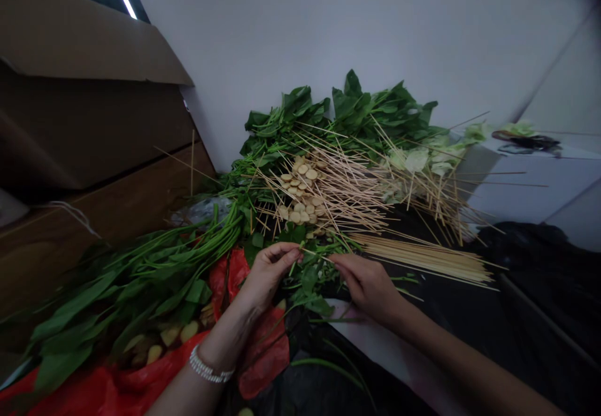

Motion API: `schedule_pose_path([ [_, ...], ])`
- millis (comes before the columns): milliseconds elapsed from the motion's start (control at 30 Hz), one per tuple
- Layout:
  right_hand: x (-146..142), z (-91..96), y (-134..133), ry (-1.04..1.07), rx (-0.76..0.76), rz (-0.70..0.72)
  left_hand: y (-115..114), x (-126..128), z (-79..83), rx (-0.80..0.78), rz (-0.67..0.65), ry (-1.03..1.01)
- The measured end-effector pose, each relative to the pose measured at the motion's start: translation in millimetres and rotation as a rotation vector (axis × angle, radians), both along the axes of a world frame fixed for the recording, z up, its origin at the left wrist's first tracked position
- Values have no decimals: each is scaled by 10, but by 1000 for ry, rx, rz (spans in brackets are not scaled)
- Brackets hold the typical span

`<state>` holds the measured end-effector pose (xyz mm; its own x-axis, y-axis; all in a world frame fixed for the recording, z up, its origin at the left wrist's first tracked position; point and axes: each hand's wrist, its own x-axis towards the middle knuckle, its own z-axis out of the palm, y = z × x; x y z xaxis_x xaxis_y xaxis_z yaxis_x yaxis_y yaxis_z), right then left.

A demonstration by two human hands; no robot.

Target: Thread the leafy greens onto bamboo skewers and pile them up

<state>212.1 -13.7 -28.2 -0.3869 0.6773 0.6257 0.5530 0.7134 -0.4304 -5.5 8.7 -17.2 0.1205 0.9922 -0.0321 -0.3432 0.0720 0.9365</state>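
My left hand (270, 272), with a beaded bracelet on its wrist, is closed in a pinch around a green vegetable stem (302, 245). My right hand (369, 278) grips a thin wooden skewer (318, 254) that points left and reaches the stem at my left fingertips. Whether the tip has gone through the stem cannot be made out. Loose cut greens (310, 284) lie just below both hands. Beyond my right hand is a bundle of bare skewers (427, 259) lying side by side.
Skewered pale round slices (300, 181) are piled ahead, with leafy greens (375, 112) behind them against the wall. Skewers with pale leaves (417, 160) lie at right. Long-stemmed greens (141, 278) and a red plastic bag (117, 391) are at left, near a cardboard box (94, 121).
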Motion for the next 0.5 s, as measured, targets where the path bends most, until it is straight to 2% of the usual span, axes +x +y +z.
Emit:
schedule_pose_path([
  [500, -23, -38, -5, 16, -8, 1, -13, 30, 29, -96, 51, -30],
])
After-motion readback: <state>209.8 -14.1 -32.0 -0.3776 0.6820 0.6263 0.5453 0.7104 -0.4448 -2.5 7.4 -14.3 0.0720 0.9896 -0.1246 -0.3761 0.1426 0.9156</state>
